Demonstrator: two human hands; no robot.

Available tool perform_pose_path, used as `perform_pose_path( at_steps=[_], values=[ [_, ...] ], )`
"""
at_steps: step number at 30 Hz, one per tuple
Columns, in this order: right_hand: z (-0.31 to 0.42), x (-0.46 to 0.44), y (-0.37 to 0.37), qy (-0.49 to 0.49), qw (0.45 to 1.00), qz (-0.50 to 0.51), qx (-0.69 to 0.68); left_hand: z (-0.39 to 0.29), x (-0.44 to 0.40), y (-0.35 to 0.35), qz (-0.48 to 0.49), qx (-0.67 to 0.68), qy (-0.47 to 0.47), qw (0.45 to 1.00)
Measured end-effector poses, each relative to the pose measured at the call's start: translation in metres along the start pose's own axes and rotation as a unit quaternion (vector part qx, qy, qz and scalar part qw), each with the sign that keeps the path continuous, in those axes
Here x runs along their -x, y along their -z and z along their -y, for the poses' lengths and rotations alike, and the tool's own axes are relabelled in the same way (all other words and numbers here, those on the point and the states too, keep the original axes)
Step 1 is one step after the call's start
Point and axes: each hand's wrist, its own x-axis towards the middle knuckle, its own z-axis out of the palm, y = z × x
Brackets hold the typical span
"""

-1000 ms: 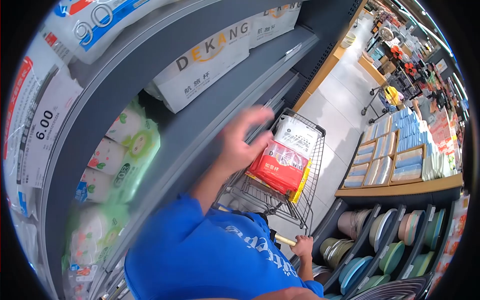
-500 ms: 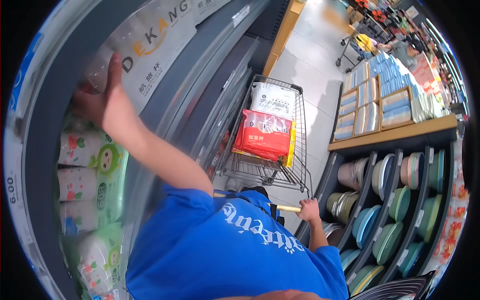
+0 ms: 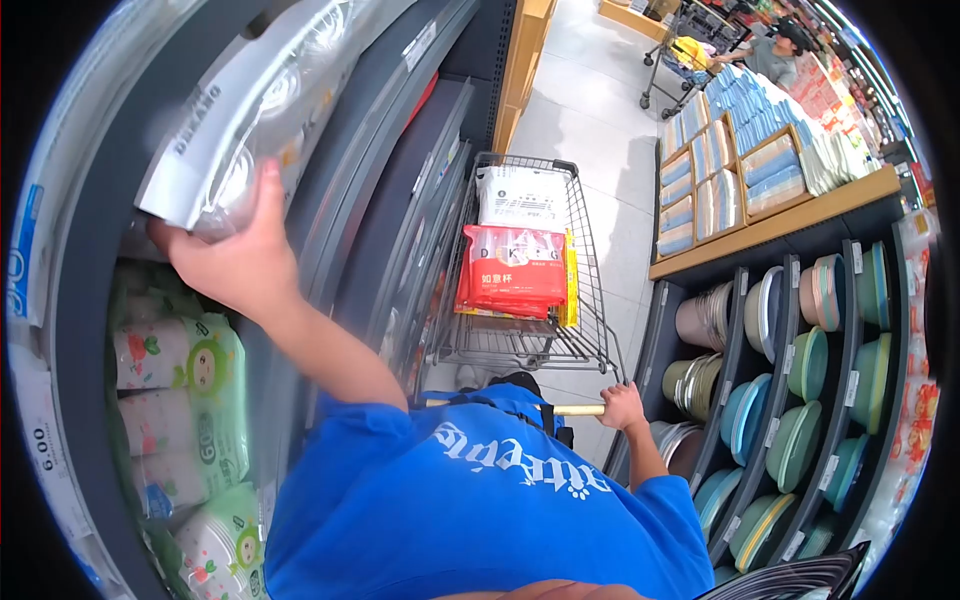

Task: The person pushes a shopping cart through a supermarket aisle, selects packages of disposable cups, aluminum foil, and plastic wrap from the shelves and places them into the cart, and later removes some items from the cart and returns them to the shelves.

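Note:
At the left shelf, my left hand (image 3: pixel 235 255) is closed around the lower end of a clear-and-white pack of plastic cups (image 3: pixel 235 175), thumb on the near side, some fingers hidden behind it. The pack is tilted, and round cup shapes show through the film. Below that hand, green-and-white packs of paper cups (image 3: pixel 215 370) with a cartoon face stand on the shelf. My right hand (image 3: pixel 622 405) is wrapped around the pale shopping cart handle (image 3: pixel 580 409). In the cart (image 3: pixel 590 300) lie a red cup pack (image 3: pixel 515 265), a white pack (image 3: pixel 522 196) and something yellow (image 3: pixel 571 280).
Dark shelf edges (image 3: pixel 395 180) run along the left, close to the cart. On the right stands a rack of stacked bowls (image 3: pixel 798 440), topped by a wooden-edged display of folded cloths (image 3: pixel 775 175). Farther back are a person (image 3: pixel 775 60) and another cart (image 3: pixel 668 75).
The cup pack has turned from showing its large-lettered front to showing its edge and cup ends. My left hand has shifted right and down with it. My right hand stays on the handle.

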Motion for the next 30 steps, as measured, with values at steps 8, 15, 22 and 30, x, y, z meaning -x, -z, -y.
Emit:
perform_pose_path(
  at_steps=[8,15,22,30],
  values=[
    [0.002,0.002,0.003,-0.005,1.0,0.016,0.01,-0.003,0.019,-0.045,-0.015,0.204,-0.323,0.924],
    [0.003,0.004,-0.004,-0.001,1.0,0.002,0.001,-0.02,0.084,-0.071,0.179,0.29,-0.303,0.89],
    [0.008,0.002,0.002,-0.015,1.0,0.019,0.0,0.058,0.29,-0.095,0.437,0.228,0.369,0.788],
    [0.007,0.003,-0.003,0.0,1.0,-0.02,-0.002,0.185,0.422,-0.099,0.267,0.273,0.765,0.518]
  ],
)
